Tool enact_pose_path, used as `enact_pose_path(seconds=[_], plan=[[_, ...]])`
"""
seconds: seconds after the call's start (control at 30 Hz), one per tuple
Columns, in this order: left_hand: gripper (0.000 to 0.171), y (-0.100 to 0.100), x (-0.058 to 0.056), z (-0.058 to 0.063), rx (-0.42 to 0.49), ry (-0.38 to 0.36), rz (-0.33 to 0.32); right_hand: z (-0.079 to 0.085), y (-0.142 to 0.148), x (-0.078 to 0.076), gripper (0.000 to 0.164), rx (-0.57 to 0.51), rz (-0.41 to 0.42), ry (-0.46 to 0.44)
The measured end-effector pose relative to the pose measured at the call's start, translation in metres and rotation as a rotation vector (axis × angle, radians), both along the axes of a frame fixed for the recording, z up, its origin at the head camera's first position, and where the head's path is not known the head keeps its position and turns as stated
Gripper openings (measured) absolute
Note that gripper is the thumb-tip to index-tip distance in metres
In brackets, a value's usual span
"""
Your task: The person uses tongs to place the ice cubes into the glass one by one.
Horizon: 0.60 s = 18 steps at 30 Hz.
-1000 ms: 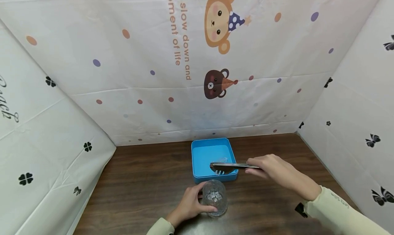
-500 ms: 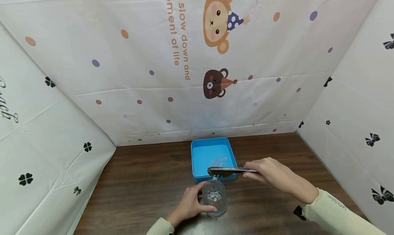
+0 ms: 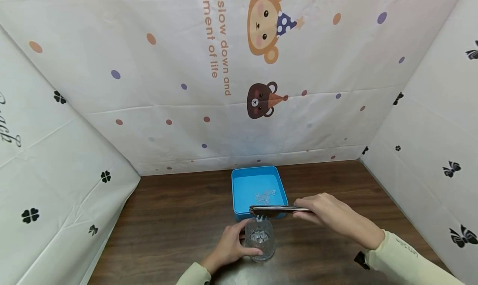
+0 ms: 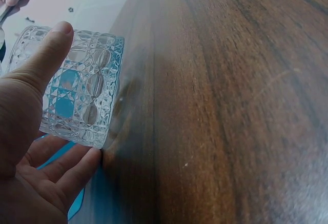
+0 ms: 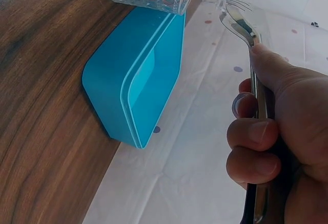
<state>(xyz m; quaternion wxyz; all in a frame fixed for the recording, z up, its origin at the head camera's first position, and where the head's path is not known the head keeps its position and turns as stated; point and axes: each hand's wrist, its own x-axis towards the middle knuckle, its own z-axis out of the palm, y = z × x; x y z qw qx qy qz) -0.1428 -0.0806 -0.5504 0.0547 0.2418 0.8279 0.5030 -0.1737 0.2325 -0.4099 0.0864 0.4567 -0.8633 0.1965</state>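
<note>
My left hand (image 3: 232,245) grips a clear cut-glass tumbler (image 3: 266,245), thumb on the near side and fingers on the far side; it stands on the wooden table with clear pieces inside. In the right wrist view, my right hand (image 5: 292,116) holds metal serving tongs (image 5: 254,70) with a fork-shaped and a spoon-shaped end. A small clear piece (image 5: 221,2) shows between their tips. The tong head overlaps the tumbler's far rim in the head view. Behind it, the blue square box (image 3: 240,193) holds more clear ice-like pieces (image 3: 264,197).
The brown wooden table (image 3: 168,218) reaches back to a printed white cloth wall (image 3: 179,131). Similar white sheets stand along the left side (image 3: 74,185) and right side (image 3: 422,144). The blue box sits close to the back wall.
The right hand has brought the tongs from over the blue box toward me and slightly left, to the tumbler's rim. The left hand and tumbler have stayed put.
</note>
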Motion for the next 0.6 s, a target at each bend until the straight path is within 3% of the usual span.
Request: enact_pose_path(seconds=[0.6], plan=[[0.083, 0.0003, 0.0005, -0.0005, 0.046, -0.01, -0.021, -0.003, 0.0006, 0.0013, 0.024, 0.026, -0.037, 0.014]])
